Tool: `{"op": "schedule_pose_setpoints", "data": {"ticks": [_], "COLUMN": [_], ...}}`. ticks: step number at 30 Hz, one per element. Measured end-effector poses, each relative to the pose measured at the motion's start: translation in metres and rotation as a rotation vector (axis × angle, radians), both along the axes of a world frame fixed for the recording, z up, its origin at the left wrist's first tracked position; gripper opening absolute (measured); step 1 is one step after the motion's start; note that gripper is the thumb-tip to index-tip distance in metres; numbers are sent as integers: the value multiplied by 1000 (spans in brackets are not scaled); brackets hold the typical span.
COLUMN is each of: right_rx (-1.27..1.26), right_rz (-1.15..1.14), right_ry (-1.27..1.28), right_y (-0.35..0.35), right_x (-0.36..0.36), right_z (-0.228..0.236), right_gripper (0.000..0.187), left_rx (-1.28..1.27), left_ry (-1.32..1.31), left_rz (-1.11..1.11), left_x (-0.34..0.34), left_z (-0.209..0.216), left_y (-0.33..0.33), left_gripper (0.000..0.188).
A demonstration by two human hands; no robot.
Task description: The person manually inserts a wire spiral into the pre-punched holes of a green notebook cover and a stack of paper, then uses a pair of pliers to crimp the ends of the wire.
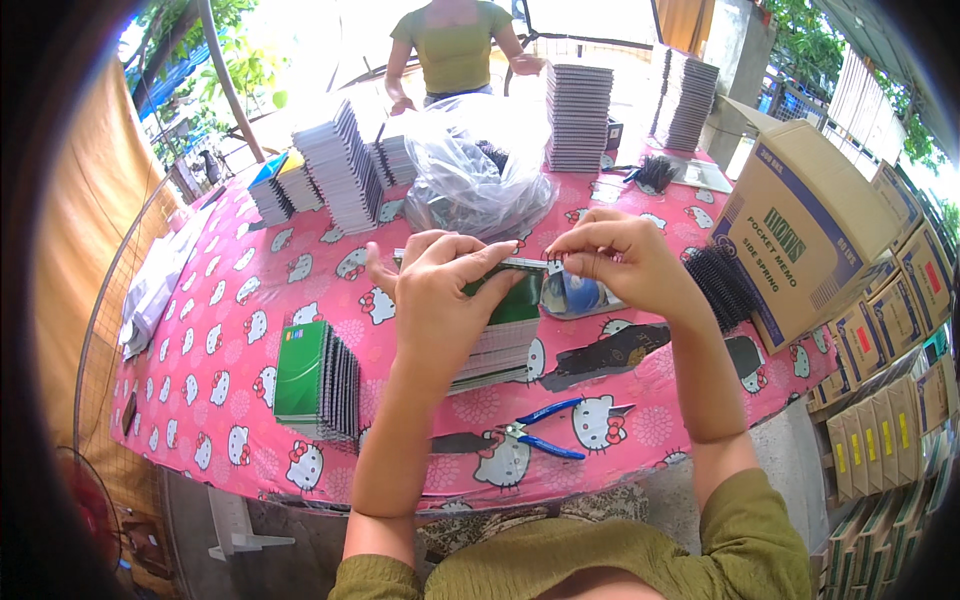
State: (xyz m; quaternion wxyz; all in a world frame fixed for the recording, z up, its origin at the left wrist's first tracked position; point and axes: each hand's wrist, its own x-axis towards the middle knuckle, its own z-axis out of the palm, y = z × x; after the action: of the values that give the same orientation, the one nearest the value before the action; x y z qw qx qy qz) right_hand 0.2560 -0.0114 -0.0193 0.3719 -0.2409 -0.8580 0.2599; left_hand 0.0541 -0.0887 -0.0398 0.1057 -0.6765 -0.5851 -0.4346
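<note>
At green notebooks [508, 322], both hands [440, 287], pliers [515, 429]

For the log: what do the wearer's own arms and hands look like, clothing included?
Short olive-green sleeves, ending above the elbows; forearms bare. The left hand and right hand are ungloved, with no watch or bracelet visible.

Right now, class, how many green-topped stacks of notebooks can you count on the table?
2: the first stack left of the blue-handled pliers, the second stack partly hidden by the left hand. More may be hidden.
</note>
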Motion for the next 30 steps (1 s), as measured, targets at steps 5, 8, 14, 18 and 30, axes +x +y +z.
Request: {"op": "schedule_pose_setpoints", "data": {"ticks": [5, 8, 14, 18, 30], "right_rx": [-3, -128, -19, -64, -37], "right_rz": [-29, -74, -7, 0, 109], "right_ry": [26, -50, -24, -54, -38], "right_y": [0, 0, 8, 10, -17], "right_x": [-3, -4, 0, -1, 7], "right_z": [5, 7, 5, 5, 0], "right_gripper": [18, 17, 16, 17, 25], "left_rx": [41, 57, 86, 115, 460], "left_ry": [-38, -86, -78, -41, 51], "left_rz": [76, 28, 32, 78, -39], "left_x": [9, 7, 8, 9, 3], "left_z": [-5, -7, -7, -8, -51], "left_y": [4, 9, 10, 11, -15], "left_gripper": [28, 28, 22, 20, 13]}}
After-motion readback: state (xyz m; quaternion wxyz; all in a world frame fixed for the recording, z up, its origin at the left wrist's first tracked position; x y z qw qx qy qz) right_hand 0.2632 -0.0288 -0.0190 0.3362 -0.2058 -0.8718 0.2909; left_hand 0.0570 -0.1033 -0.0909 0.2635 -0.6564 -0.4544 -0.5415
